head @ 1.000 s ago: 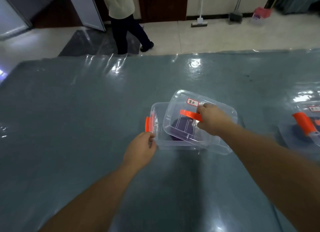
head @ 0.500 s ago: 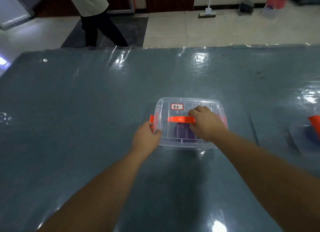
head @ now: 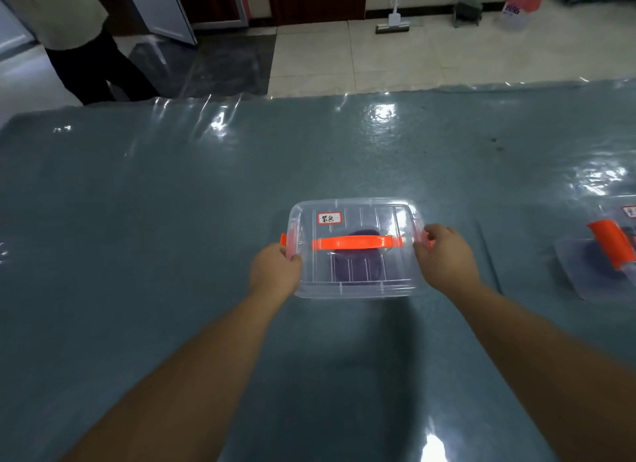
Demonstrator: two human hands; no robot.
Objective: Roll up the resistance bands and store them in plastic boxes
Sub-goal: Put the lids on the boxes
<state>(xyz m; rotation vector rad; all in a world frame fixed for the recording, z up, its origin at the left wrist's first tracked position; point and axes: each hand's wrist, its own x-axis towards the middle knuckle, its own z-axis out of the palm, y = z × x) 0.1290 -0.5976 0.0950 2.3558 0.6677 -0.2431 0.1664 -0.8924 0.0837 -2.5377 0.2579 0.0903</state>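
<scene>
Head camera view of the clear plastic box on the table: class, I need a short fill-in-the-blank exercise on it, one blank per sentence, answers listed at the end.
1. The handle across the lid of the clear box is coloured ____.
2. The rolled band seen through the box is coloured ____.
3. The left hand and the right hand are at opposite ____ of the box.
4. A white label sits on the ____.

Missing words: orange; purple; ends; lid
</scene>
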